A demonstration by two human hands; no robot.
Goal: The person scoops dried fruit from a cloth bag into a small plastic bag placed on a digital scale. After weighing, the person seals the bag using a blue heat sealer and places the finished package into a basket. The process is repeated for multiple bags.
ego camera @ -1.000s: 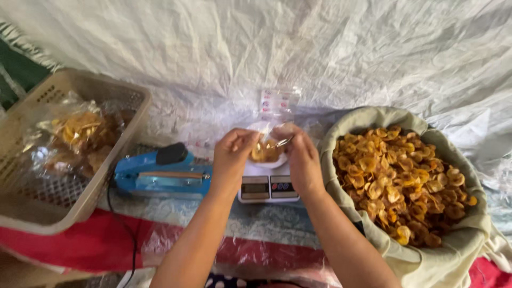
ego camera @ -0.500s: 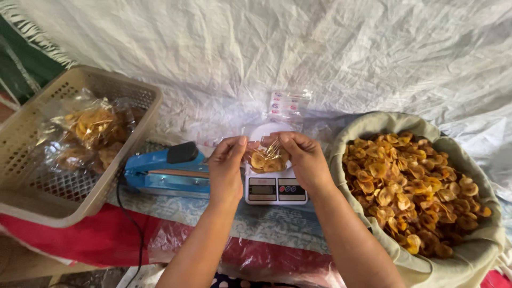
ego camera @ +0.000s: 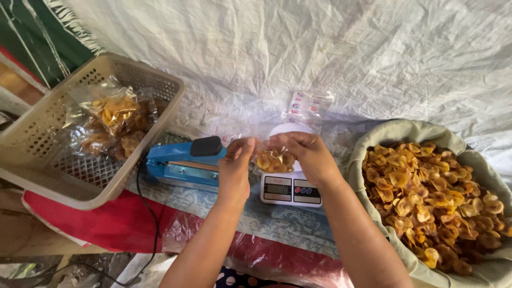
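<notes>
Behind everything, a crinkled white tarp (ego camera: 330,58); below it, a table (ego camera: 277,224) under patterned cloth and clear plastic. Far left, a beige perforated basket (ego camera: 37,154), tilted, holding sealed bags of chips (ego camera: 114,114), kept apart from the loose stock. Beside it, a blue heat sealer (ego camera: 181,162), lid down, cord trailing off the table edge. Next, the left hand (ego camera: 234,165), closed, pinching one side of a small clear bag of chips (ego camera: 273,159). Bag held just above a white digital scale (ego camera: 290,186), probably for weighing. Right hand (ego camera: 304,154), closed too, gripping the bag's other side. Behind the scale, a stack of empty bags (ego camera: 309,104). Far right, a cloth-lined sack (ego camera: 384,133) heaped with golden loose chips (ego camera: 432,197), within easy reach.
</notes>
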